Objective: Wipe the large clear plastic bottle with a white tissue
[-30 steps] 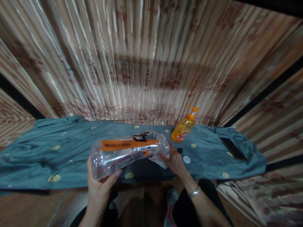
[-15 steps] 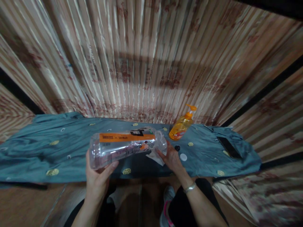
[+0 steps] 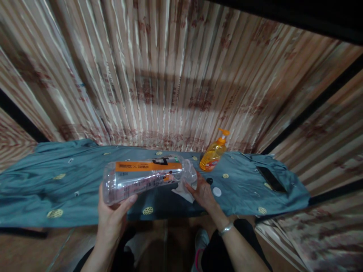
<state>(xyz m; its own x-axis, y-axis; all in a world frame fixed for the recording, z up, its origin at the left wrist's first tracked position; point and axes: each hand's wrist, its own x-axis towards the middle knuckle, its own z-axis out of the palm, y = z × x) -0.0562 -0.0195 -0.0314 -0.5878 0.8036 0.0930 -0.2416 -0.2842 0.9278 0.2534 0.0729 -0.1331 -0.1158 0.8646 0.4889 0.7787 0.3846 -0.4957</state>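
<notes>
A large clear plastic bottle with an orange and silver label lies sideways in the air above the cloth, its base to the left. My left hand grips it at the base, thumb along the near side. At the neck end my right hand is closed around a crumpled white tissue, pressed near the bottle's mouth. The right fingertips are partly hidden behind the neck. Just beyond the right hand lie a small black cap and a white cap.
A teal patterned cloth covers the long narrow table. Behind the bottle's neck stands an orange pump bottle. A dark phone lies at the right. Pleated curtains hang behind, with dark frame bars at the sides.
The view has tilted slightly, shifting everything a little down and left. Both hands keep their hold on the bottle and tissue, with hardly any other movement.
</notes>
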